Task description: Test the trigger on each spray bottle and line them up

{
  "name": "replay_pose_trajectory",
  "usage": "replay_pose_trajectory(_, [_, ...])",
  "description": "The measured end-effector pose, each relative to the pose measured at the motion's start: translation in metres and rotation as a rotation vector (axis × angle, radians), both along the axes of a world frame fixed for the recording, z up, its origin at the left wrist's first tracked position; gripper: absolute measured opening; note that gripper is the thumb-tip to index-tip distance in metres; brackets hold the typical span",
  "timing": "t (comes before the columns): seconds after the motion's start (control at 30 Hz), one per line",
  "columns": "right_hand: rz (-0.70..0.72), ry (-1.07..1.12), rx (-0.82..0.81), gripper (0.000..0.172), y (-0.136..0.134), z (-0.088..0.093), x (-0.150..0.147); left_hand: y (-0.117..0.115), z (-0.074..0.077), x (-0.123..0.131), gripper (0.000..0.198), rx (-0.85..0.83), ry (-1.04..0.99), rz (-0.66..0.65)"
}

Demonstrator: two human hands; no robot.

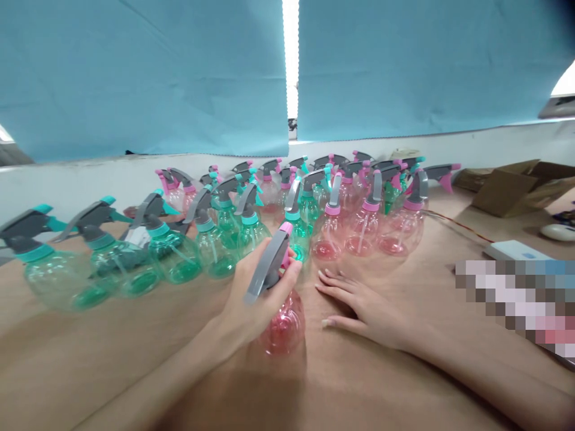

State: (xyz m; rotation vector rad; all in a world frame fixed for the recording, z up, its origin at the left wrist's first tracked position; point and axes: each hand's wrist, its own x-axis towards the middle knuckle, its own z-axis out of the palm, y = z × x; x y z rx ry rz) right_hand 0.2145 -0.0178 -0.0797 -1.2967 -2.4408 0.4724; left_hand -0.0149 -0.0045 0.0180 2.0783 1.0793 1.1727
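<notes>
My left hand [254, 293] is wrapped round the neck and grey trigger head of a pink spray bottle [285, 326], which stands upright on the wooden table [215, 383] in front of me. My right hand [366, 308] lies on the tabletop to the right of that bottle, fingers spread and holding nothing. Behind both hands are rows of spray bottles: green ones [175, 257] with teal collars run to the left, and pink ones [359, 230] stand at the centre right. The pink bottle's collar is hidden by my left hand.
An open cardboard box [505, 188] sits at the back right, with a white mouse [559, 232] and a white box-shaped device [516, 251] nearer. A thin cable runs to the device. A blurred-out area covers the right edge. Blue cloth [144, 78] hangs behind.
</notes>
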Motion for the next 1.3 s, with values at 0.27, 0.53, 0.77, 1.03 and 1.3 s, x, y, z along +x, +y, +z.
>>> replay_pose_trajectory(0.27, [-0.001, 0.019, -0.003, 0.071, -0.0009, 0.0002, 0.0006, -0.0004, -0.0052, -0.0006, 0.024, -0.037, -0.024, 0.007])
replay_pose_trajectory(0.53, [0.005, 0.020, -0.005, 0.071, -0.0003, -0.0010, 0.0016, -0.0019, -0.0076, 0.0009, 0.052, -0.036, -0.077, 0.008])
replay_pose_trajectory(0.77, [-0.003, -0.002, -0.007, 0.073, -0.0005, -0.0001, 0.0007, -0.0009, -0.0079, 0.0006, 0.047, -0.016, -0.042, 0.027])
replay_pose_trajectory(1.03, [0.004, 0.029, 0.003, 0.071, -0.0006, -0.0002, 0.0003, -0.0022, -0.0070, 0.0002, 0.049, -0.023, -0.036, 0.044])
replay_pose_trajectory(1.3, [-0.005, 0.037, 0.002, 0.071, -0.0008, 0.0005, -0.0004, -0.0013, -0.0063, 0.0015, 0.049, -0.051, -0.069, 0.018])
